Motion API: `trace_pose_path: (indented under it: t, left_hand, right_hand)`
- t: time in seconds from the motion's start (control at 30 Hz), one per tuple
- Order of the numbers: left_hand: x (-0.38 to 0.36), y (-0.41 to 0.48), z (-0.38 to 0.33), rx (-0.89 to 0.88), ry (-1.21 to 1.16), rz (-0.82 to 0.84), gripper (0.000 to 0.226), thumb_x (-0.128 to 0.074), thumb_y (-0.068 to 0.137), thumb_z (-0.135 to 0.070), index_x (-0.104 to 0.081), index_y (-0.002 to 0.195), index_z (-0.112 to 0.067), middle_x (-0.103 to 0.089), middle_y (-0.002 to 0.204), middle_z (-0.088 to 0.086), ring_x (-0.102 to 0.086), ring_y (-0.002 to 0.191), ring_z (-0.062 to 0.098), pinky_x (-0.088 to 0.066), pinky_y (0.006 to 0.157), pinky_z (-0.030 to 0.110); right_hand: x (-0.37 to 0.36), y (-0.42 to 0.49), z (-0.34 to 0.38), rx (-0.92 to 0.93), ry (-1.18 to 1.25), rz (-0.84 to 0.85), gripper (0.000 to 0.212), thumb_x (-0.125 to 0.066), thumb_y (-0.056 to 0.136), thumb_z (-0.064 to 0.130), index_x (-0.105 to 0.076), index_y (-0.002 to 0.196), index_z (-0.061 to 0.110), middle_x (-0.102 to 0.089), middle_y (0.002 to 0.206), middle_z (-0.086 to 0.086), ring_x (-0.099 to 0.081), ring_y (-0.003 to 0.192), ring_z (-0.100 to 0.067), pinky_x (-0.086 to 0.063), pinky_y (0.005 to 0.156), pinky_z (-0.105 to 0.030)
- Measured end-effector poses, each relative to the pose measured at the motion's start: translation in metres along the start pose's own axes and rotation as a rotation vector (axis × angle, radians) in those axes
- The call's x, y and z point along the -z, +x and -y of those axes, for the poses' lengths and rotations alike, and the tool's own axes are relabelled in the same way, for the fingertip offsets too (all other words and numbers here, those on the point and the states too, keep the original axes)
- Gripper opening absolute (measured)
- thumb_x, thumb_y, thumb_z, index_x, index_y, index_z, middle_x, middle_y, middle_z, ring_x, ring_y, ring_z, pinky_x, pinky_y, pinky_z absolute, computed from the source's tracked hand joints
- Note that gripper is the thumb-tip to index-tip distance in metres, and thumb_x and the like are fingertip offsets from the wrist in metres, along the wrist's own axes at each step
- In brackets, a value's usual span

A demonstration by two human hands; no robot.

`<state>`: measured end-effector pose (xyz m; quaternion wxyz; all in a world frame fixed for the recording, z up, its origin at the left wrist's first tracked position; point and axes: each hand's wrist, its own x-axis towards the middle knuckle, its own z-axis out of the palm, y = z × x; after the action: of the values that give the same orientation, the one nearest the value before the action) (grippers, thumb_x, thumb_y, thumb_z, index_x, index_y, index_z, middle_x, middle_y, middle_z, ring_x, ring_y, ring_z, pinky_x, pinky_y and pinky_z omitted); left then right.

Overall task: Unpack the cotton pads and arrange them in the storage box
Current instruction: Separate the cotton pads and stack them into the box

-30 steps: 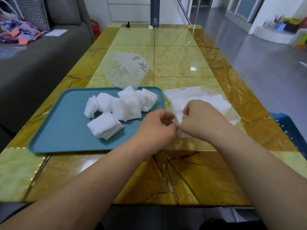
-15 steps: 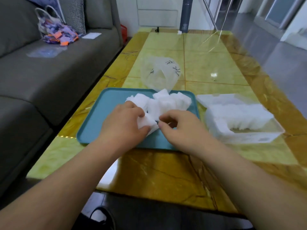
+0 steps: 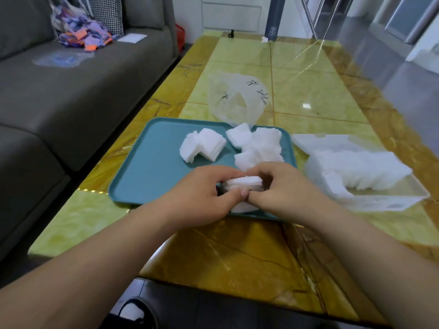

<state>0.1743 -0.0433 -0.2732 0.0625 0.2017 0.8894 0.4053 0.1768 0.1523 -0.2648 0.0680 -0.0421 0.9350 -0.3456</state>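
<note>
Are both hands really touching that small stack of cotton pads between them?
Touching. The head view shows the left hand and the right hand gripping the stack of cotton pads from either side, fingers curled round its ends, no gap.

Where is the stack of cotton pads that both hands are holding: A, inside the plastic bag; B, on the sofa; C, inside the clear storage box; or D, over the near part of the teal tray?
D: the left hand and right hand pinch the stack of cotton pads over the near part of the teal tray, apart from the storage box.
</note>
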Motion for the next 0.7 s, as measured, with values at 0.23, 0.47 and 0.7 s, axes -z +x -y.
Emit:
trace_pose_path:
  t: [0.23,0.47,0.7]
  left_hand:
    - [0.006,0.002,-0.004,0.059,-0.059,-0.095,0.022,-0.068,0.096,-0.034,-0.073,0.118,-0.033,-0.072,0.104,-0.020,-0.062,0.098,-0.011,-0.048,0.082,0.007]
    - [0.006,0.003,-0.002,0.029,-0.024,-0.211,0.023,-0.073,0.092,-0.027,-0.072,0.113,-0.035,-0.072,0.101,-0.021,-0.065,0.096,-0.004,-0.057,0.085,0.028]
    - [0.007,0.005,-0.022,0.010,-0.340,-0.185,0.014,-0.074,0.093,-0.022,-0.076,0.106,-0.028,-0.075,0.095,-0.004,-0.069,0.089,0.015,-0.057,0.077,0.026]
  right_hand:
    - [0.000,0.000,-0.002,0.086,0.034,-0.116,0.015,-0.077,0.082,0.036,-0.074,0.094,0.027,-0.070,0.086,0.007,-0.065,0.079,-0.007,-0.048,0.068,-0.025]
    - [0.001,0.000,-0.003,0.113,0.117,-0.218,0.029,-0.078,0.086,0.038,-0.073,0.113,0.026,-0.065,0.106,0.011,-0.063,0.094,-0.005,-0.048,0.079,-0.014]
    - [0.012,-0.005,0.001,0.147,0.483,-0.273,0.023,-0.076,0.090,0.011,-0.077,0.101,0.031,-0.079,0.093,0.015,-0.073,0.092,0.001,-0.056,0.080,-0.014]
